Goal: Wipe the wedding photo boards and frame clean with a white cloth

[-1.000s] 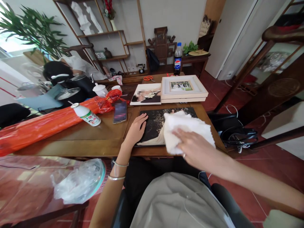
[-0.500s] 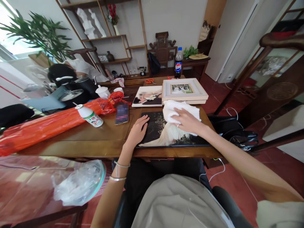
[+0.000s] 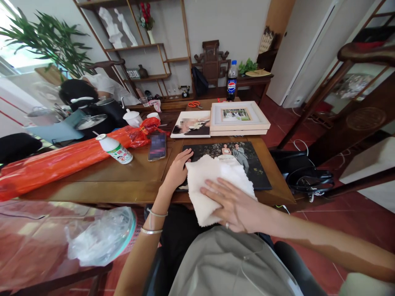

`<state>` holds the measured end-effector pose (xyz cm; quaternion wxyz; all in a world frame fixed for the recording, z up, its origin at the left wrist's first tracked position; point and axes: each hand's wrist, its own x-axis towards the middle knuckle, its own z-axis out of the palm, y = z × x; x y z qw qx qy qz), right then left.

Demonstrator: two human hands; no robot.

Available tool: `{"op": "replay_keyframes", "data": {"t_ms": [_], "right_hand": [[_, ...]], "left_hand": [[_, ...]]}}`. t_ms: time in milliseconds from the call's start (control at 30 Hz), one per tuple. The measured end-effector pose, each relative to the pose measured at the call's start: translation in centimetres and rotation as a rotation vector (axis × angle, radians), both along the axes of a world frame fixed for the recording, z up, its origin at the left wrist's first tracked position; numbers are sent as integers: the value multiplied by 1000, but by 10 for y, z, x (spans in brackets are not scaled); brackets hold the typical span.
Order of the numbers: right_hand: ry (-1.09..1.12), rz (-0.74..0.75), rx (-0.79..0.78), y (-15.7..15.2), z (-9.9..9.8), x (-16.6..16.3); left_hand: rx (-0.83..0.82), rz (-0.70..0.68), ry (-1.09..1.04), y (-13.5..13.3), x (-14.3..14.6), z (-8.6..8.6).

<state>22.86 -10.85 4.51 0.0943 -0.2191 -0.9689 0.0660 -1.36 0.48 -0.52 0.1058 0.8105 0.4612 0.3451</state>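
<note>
A dark photo panel [image 3: 258,168], printed with two people in wedding clothes, lies flat on the wooden table in front of me. My left hand [image 3: 180,166] rests on its left edge, fingers stretched out, holding nothing. Over the panel's near middle, a white towel-like cloth [image 3: 200,181] covers much of the picture and hangs past the front edge. My right hand [image 3: 236,205] is on this cloth and holds it, with its fingers spread across the top. Its thumb is hidden.
Behind the panel lie a second photo panel [image 3: 191,124] and a white picture frame [image 3: 262,119]. A phone [image 3: 157,146], a white spray can [image 3: 115,150] and a long red-wrapped bundle [image 3: 61,162] are to the left. A cola bottle [image 3: 231,84] stands at the back.
My right hand has drawn the cloth from the panel's far right toward me and leftward, uncovering the two printed figures. My left hand stays in place at the left edge.
</note>
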Motion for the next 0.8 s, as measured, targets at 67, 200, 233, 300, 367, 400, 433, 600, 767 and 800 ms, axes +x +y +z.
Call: {"op": "replay_keyframes", "data": {"t_ms": [67,200,233,300,367,400,433,600,767,800], "right_hand": [[23,10,-2,13,2,-1],[55,-112,72,62,5,12],[57,-154,91,76,6,17],[58,-239,123,101,6,28],[51,-305,136,120,8,36],[47,-326,136,127,9,39],[45,-337,134,130,11,40],[27,-280,109,97,15,27],[-21,-153,2,18,16,9],[-22,-130,-19,8,16,7]], "left_hand": [[-5,-7,9,0,-1,0],[6,22,17,0,1,1],[5,27,15,-1,1,2],[0,30,8,-1,2,3],[-8,27,2,-2,2,4],[-10,26,-2,-2,2,4],[-12,26,-5,-2,2,4],[-13,28,-2,-3,3,5],[-1,25,6,-2,3,4],[1,24,10,-1,3,3]]}}
